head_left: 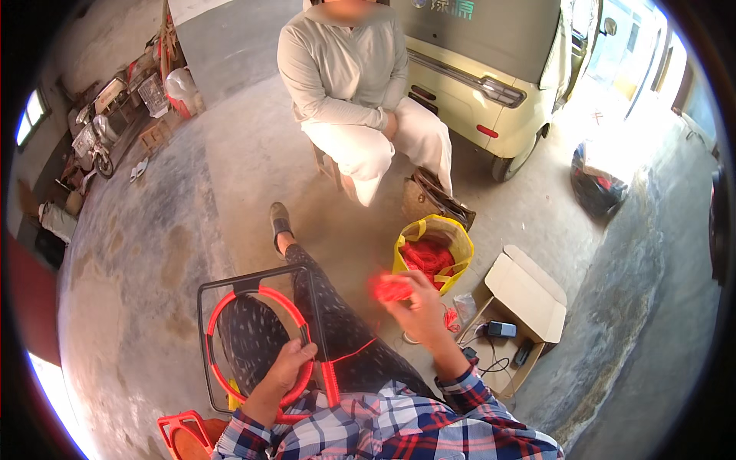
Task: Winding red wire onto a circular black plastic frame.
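Note:
On my lap lies a black square metal frame with a red ring inside it. My left hand is closed around the ring's right side. Red cord is wound thickly along the frame's near right side. A single red strand runs from there towards my right side. Raised over my right knee, my right hand is closed on a bundle of red cord, slightly blurred. Just beyond it stands a yellow bag with more red cord inside.
An open cardboard box with cables and a small dark device sits at right. A brown handbag rests by a seated person. Behind is a pale three-wheeled vehicle. A red-framed item stands at lower left.

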`<state>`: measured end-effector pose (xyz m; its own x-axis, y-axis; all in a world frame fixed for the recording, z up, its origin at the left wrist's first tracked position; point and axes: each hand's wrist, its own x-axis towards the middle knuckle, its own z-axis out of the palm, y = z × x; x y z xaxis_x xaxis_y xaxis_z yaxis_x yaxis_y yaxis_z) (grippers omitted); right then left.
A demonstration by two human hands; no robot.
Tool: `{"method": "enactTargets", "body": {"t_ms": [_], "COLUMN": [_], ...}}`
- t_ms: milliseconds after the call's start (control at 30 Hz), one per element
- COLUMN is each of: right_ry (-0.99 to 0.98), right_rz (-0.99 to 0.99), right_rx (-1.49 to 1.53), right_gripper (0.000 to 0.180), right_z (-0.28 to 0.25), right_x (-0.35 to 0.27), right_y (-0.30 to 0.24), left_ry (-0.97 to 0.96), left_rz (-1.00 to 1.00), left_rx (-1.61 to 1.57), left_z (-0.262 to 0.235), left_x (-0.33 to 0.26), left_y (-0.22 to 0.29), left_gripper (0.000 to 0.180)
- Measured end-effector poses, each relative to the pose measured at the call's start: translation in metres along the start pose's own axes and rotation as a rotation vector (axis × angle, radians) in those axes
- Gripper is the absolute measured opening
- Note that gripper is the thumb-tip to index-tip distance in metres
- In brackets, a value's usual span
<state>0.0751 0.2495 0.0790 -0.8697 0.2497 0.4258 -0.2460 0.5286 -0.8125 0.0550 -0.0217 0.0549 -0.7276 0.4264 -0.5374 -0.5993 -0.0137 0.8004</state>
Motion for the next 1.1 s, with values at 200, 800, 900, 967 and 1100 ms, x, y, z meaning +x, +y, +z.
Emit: {"method": "enactTargets", "body": {"t_ms": [200,800,900,967,1100], "right_ry": [-0.141,-0.334,-0.379,-0.414,-0.686], "right_rz": [-0.391,-0.145,0.529,0.609,0.533], "right_rx": [0.09,0.571,0.968,0.934,0.684], "right_gripper": [0.055,0.029,0.011,0.01,0.011], "right_z": [0.049,0.075,0.073,0.078,0.074], "right_x": [-0.007,-0.038,-0.049,-0.06,-0.059], "right_y": [-0.04,-0.03,-0.008,0.011,0.01], "left_ry": [0.101,0.01,0.051,0.079,0.107], "left_rz": [0.305,0.094,0.147,0.192,0.193], "left_rx": [-0.172,-0.491,-0.495,-0.483,-0.552], "left_z": [-0.03,-0.027,-0.025,-0.024,-0.019], "left_x": [0.009,0.003,0.0,-0.002,-0.003], "left_y": [-0.019,-0.012,-0.012,-0.009,-0.005], "left_gripper": [0.033,0.044,0.043,0.042,0.043]}}
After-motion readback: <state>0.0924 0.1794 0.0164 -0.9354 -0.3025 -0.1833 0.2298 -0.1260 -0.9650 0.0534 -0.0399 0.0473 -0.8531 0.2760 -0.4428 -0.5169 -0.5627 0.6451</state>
